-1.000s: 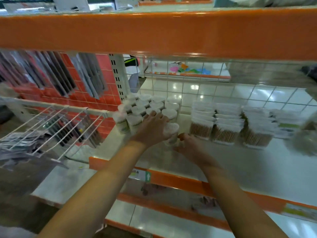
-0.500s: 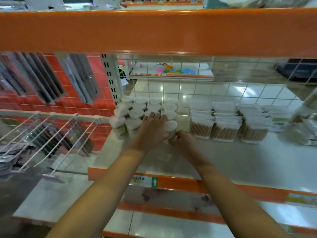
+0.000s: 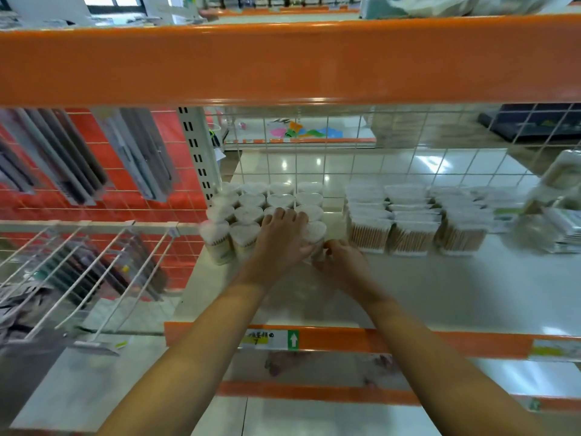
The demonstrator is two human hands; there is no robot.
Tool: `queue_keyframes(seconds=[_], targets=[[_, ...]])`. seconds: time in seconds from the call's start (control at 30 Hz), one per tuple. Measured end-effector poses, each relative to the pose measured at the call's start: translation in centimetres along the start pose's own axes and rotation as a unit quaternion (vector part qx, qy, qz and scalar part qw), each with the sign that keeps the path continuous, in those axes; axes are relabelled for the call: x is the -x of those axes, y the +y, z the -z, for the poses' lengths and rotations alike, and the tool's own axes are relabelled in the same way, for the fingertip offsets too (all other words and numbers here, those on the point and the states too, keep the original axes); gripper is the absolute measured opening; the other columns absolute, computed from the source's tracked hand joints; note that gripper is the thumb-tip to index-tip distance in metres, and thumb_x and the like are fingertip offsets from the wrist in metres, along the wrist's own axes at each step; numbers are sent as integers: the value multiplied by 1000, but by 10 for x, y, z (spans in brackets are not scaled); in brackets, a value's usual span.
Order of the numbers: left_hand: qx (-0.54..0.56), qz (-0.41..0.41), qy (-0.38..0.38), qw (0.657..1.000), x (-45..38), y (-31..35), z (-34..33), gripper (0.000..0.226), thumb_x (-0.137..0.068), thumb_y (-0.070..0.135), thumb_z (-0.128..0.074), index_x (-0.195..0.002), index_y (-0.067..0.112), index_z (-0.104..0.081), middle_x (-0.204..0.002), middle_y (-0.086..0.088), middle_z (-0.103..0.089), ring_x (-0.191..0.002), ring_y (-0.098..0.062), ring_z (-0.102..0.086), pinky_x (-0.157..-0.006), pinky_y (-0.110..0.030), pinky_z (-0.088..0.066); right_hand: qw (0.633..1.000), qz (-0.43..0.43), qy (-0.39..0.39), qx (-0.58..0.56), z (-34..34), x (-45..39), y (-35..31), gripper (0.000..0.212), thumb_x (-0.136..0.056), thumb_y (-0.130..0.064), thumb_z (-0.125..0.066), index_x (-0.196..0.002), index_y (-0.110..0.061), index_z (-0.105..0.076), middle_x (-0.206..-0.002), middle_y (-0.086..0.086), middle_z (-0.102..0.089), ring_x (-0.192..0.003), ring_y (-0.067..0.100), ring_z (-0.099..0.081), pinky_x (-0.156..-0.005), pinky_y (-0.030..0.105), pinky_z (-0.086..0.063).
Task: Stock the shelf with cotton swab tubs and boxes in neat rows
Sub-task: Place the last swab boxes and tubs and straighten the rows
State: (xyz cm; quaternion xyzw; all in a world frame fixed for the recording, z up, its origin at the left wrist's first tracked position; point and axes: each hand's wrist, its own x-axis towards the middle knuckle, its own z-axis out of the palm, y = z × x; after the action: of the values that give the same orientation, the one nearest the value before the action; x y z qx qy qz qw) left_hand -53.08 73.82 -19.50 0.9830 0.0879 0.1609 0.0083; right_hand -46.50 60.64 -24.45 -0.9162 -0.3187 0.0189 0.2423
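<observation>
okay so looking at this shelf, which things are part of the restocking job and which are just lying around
Job: heart-lidded clear cotton swab tubs; front tub held by left hand and right hand; clear rectangular swab boxes; white shelf.
Lying about: hanging grey packets; white wire rack.

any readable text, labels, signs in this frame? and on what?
White up-arrow on green square: shelf-edge tag.
Handwriting on the yellow-white label beside it: too blurred to read.
Tub label: blurred.
Right shelf-edge label: blurred.
No readable words or numbers.

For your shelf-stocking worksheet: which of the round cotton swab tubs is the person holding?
The tub at the front right corner of the group, held between the left hand and right hand; the others stand untouched.
</observation>
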Motion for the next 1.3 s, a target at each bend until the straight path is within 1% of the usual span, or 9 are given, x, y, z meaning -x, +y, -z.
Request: queue_keyframes(seconds=[0.2,0.3,0.37,0.43,0.5,0.6,0.73,0.97,1.3], targets=[[-14,-24,-10,1000,0,-6,4,63,-80,61,-50,-118,11,-52,-117,-10,-55,-111,-27,-47,-93,-39,-36,1000,-3,-18,-2,3,3,-3,39,-90,-30,-57,-122,-7,-55,-121,10,-59,-114,24,-53,-97,29,-36],[-12,-61,0,998,5,-7,10,66,-72,62,-38,-102,8,-60,-98,-12,-60,-93,-31,-57,-77,-42,-47,999,-24,-41,-5,6,5,1,45,-89,-28,-60,-128,-10,-51,-127,9,-54,-119,26,-50,-100,32,-38],[-17,-94,28,995,7,-6,14,57,-72,55,-43,-97,7,-62,-94,-12,-62,-88,-31,-61,-71,-41,-51,998,-39,-45,4,7,8,7,46,-88,-28,-61,-129,-11,-50,-127,7,-54,-119,25,-49,-99,33,-40],[-5,-137,36,990,8,-1,13,48,-73,45,-60,-101,6,-63,-98,-12,-62,-95,-32,-60,-76,-42,-52,998,-45,-40,14,9,13,13,46,-87,-28,-62,-129,-11,-50,-128,7,-54,-120,24,-48,-99,33,-39],[25,-185,20,982,9,10,12,48,-76,40,-69,-111,7,-61,-109,-12,-60,-107,-30,-55,-89,-43,-49,997,-58,-46,30,14,19,18,49,-88,-27,-61,-133,-13,-46,-133,7,-50,-122,25,-45,-102,34,-38],[65,-217,-39,973,13,31,10,48,-90,41,-53,-131,16,-49,-130,-4,-50,-124,-20,-40,-104,-33,-32,994,-103,-41,24,25,28,28,46,-89,-26,-59,-131,-13,-47,-131,8,-50,-120,26,-47,-101,38,-40],[89,-245,-76,963,13,58,5,47,-94,41,-47,-136,21,-42,-134,-1,-48,-124,-16,-40,-101,-30,-33,989,-123,-26,73,36,42,52,46,-90,-36,-56,-129,-13,-48,-133,6,-49,-123,26,-45,-101,35,-37],[74,-269,-104,955,0,102,-16,34,-94,41,-46,-117,18,-55,-121,-2,-55,-113,-20,-48,-91,-33,-42,972,-209,-36,97,70,71,81,41,-97,-33,-47,-133,-14,-45,-139,7,-44,-128,26,-41,-104,33,-32],[91,-287,-149,942,-19,171,-21,39,-97,38,-43,-132,20,-49,-132,-4,-52,-121,-23,-46,-94,-32,-38,966,-226,-16,125,112,122,125,42,-97,-37,-45,-133,-15,-47,-134,8,-49,-124,26,-42,-101,33,-35]])
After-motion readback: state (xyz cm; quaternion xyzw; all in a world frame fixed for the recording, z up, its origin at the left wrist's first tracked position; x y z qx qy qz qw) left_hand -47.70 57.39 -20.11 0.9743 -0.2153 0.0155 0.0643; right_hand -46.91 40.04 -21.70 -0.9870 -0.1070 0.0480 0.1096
